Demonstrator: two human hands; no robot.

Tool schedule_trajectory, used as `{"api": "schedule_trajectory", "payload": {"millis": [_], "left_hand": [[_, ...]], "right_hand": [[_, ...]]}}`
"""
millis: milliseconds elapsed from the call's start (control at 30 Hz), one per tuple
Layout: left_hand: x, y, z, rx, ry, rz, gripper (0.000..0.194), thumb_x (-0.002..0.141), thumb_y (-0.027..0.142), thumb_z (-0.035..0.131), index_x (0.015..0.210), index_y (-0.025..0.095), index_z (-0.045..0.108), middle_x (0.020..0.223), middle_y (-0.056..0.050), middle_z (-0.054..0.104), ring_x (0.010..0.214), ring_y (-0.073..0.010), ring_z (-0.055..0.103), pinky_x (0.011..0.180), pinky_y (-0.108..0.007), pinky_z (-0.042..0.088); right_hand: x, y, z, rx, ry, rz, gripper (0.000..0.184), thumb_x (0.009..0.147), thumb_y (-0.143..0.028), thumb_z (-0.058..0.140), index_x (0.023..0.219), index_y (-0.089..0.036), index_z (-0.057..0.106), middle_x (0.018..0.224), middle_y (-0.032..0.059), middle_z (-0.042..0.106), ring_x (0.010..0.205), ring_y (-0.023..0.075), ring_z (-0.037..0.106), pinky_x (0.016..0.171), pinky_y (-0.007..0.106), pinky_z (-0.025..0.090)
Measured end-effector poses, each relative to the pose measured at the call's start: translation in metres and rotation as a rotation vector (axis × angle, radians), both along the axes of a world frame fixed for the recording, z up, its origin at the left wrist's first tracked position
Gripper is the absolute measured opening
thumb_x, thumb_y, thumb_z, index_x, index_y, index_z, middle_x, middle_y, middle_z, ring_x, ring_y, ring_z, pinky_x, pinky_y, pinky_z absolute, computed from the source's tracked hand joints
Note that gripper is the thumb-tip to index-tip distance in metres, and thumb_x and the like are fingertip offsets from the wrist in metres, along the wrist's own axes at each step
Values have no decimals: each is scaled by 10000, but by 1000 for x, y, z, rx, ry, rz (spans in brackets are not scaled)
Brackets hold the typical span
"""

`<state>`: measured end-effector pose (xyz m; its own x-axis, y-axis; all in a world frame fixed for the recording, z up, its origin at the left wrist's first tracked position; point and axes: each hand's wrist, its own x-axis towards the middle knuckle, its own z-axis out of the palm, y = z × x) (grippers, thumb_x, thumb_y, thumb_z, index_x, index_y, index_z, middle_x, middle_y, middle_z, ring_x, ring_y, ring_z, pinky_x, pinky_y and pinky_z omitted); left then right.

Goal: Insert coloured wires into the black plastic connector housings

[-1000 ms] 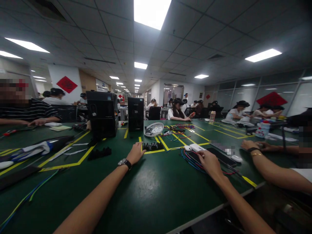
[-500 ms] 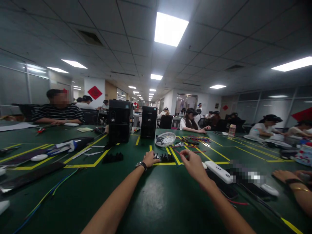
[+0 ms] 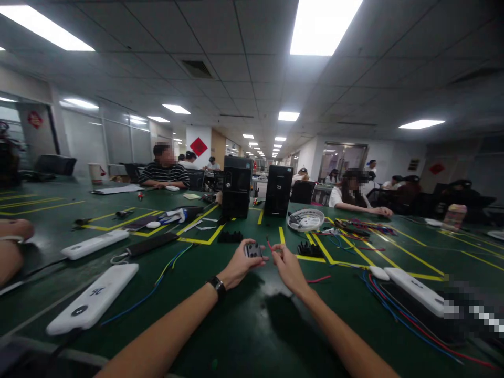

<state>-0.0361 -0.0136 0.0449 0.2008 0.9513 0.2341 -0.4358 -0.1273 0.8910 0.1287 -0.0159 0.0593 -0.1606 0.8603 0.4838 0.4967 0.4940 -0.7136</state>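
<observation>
My left hand (image 3: pixel 235 265), with a dark band at the wrist, is closed around a small grey block with dark round openings (image 3: pixel 252 250), probably a terminal block, held above the table. Close by on its right, my right hand (image 3: pixel 289 269) pinches a red wire (image 3: pixel 269 243) whose dark tip points up toward the block. A small gap separates the wire tip from the block. Another stretch of red wire (image 3: pixel 319 279) shows right of my right hand; whether it is the same wire I cannot tell. Black toothed parts (image 3: pixel 309 249) lie beyond my right hand, and another black toothed strip (image 3: pixel 230 237) lies beyond my left.
Two black tower cases (image 3: pixel 279 191) stand ahead on the green table, beside a white round basket (image 3: pixel 305 220). Blue and green wires (image 3: pixel 157 281) and white power strips (image 3: pixel 92 299) lie left; more wires (image 3: pixel 409 323) lie right. Across the table sit other people.
My left hand has lifted the block off the table and drawn it closer. My right hand has moved in beside it with the red wire. The view has swung left.
</observation>
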Motion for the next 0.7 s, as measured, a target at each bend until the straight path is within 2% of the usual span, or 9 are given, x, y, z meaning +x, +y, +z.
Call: {"api": "schedule_trajectory", "payload": {"millis": [100,233,467,700], "left_hand": [[-10,-2,3,26,-1,73,679,582,95,778,1117,236,383,1136,-108,577,809,-166,660,767,-372,538],[-8,1,3,108,24,138,662,594,112,770,1142,224,416,1077,-84,599,849,-152,634,796,-350,528],[-4,-4,6,46,-83,16,384,728,179,662,1055,210,463,1094,-85,594,850,-151,628,836,-416,505],[-4,-6,8,63,-94,-34,319,754,211,639,1022,195,465,1160,-112,584,886,-184,634,827,-410,506]], "right_hand": [[-8,-19,-7,28,-26,53,235,865,-286,421,1009,-166,564,523,-58,447,489,128,443,498,229,286],[-12,-28,-12,45,-39,80,257,871,-287,427,1028,-166,591,553,-44,476,498,121,440,508,230,285],[-12,-29,-13,12,-35,103,255,877,-287,423,1019,-163,594,552,-43,480,488,115,423,501,225,290],[-11,-32,-10,-38,-17,110,274,867,-274,424,1027,-156,612,587,-24,517,524,123,469,527,222,332]]}}
